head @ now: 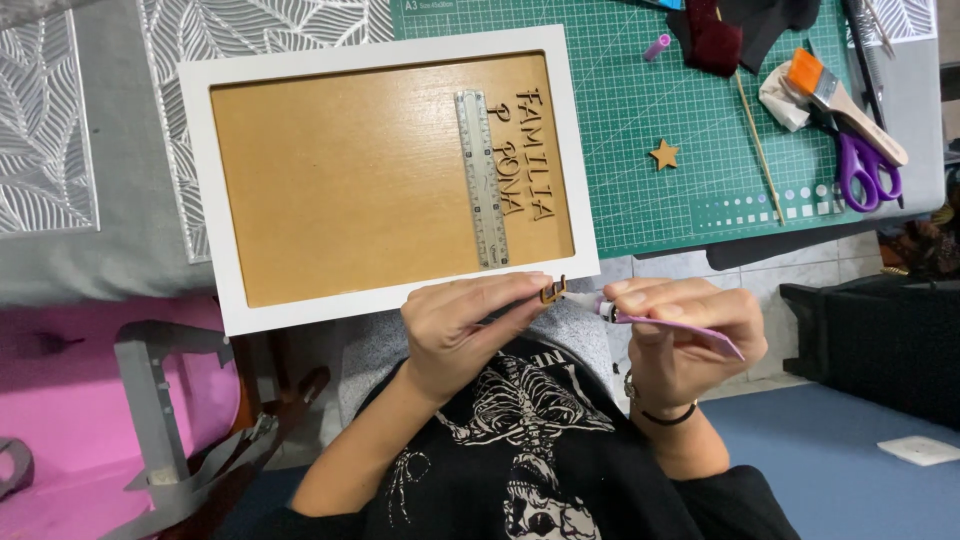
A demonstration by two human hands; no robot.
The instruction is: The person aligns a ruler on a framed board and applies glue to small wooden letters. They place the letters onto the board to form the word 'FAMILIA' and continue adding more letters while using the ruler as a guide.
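Note:
My left hand (462, 325) pinches a small brown wooden letter piece (553, 291) between thumb and fingertips. My right hand (690, 330) squeezes a purple glue tube (680, 328), its nozzle pointing left, close to the letter piece. Both hands hover just below the white frame (385, 300) with a wooden board (340, 180) inside. A metal ruler (481, 178) lies on the board beside a column of glued wooden letters (522, 152).
A green cutting mat (690, 130) holds a wooden star (663, 154), a thin wooden stick (758, 145), purple scissors (868, 170), an orange-bristled brush (845, 105) and a purple cap (656, 46). Grey patterned placemats (40, 120) lie left. A pink surface (60, 400) sits lower left.

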